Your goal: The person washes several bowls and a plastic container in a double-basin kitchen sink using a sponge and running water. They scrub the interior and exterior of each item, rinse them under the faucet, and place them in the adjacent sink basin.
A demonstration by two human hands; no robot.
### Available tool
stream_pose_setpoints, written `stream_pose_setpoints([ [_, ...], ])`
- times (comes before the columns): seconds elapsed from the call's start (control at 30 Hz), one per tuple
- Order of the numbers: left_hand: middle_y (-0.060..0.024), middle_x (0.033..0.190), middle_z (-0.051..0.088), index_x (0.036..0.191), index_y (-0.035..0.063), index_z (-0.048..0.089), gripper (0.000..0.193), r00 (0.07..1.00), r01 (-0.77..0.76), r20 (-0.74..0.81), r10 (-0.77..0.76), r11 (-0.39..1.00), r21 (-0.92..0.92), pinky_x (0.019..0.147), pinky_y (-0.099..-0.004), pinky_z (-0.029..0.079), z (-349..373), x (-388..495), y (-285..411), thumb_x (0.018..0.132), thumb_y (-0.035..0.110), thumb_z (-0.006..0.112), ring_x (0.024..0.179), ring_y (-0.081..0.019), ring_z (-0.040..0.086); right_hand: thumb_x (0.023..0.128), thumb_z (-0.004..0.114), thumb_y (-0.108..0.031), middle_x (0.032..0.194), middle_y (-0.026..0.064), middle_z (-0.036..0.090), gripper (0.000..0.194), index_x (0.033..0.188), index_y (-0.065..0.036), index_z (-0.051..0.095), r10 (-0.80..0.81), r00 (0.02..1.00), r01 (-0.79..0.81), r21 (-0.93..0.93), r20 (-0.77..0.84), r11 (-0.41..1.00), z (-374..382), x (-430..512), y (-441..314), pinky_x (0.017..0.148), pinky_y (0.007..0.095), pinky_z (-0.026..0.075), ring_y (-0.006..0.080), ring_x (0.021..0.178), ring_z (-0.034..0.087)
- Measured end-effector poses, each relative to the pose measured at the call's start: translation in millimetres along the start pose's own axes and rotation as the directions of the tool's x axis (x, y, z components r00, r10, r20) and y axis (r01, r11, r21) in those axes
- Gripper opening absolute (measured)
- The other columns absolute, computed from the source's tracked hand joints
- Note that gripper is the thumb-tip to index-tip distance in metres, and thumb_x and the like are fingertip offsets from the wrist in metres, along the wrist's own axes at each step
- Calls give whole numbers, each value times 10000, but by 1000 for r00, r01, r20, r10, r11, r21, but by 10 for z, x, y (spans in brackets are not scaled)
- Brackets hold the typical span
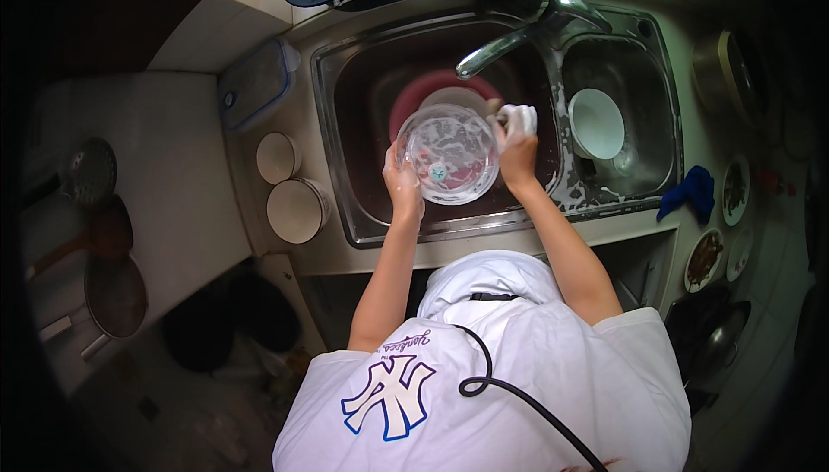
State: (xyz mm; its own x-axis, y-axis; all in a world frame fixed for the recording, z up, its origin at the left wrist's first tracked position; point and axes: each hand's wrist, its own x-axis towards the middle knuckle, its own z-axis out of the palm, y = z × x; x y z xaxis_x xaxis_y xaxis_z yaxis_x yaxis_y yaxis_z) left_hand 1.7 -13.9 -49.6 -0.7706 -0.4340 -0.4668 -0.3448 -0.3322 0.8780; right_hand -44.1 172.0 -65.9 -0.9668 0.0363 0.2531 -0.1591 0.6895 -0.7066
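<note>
My left hand (403, 180), wet with suds, grips the left edge of a round clear plastic container (453, 154). Foam streaks its surface, and a small teal mark shows near its lower part. By the container's right rim, my right hand (520, 151) is curled round something covered in white foam; the foam hides what it is. Under the container a pink basin (403, 99) lies in the large sink bowl (363, 167). A pale round dish (456, 97) in the basin is partly covered by the container.
A chrome faucet (499, 51) reaches over the large sink bowl. The smaller sink bowl (638, 77) holds a white bowl (597, 123). Two cups (295, 211) and a blue-rimmed clear box (256, 86) stand left. A blue cloth (690, 195) and plates with food (703, 260) lie right.
</note>
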Motion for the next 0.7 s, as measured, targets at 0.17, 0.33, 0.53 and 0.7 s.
stream_pose_setpoints([
  [0.17,-108,968,695,1316,19,555,349,989,-140,74,127,968,207,596,-260,498,120,-164,58,983,2,455,709,-126,645,833,654,-28,1023,163,626,204,1030,-17,604,77,972,-64,-66,221,996,161,-73,-110,816,410,504,363,983,610],
  [0.33,-110,716,692,1343,73,571,332,922,-383,267,280,765,518,542,-286,473,181,-240,164,1023,109,488,594,-114,633,818,609,15,963,164,670,179,993,-3,638,57,983,-126,416,174,900,259,51,-263,771,376,524,319,870,673],
  [0.53,-136,776,710,1287,28,586,355,860,-499,200,469,695,518,552,-284,510,113,-123,103,1064,254,428,659,-136,695,742,567,29,976,203,652,269,986,-46,653,-309,900,82,577,308,813,330,-1,-512,774,445,516,379,911,637],
  [0.7,-118,919,693,1255,34,587,386,961,-251,-17,274,902,352,506,-283,508,-2,-188,98,1067,324,416,673,-151,691,859,529,-19,943,241,642,164,995,4,617,-14,957,-6,67,290,998,243,48,-165,801,490,492,413,933,622],
])
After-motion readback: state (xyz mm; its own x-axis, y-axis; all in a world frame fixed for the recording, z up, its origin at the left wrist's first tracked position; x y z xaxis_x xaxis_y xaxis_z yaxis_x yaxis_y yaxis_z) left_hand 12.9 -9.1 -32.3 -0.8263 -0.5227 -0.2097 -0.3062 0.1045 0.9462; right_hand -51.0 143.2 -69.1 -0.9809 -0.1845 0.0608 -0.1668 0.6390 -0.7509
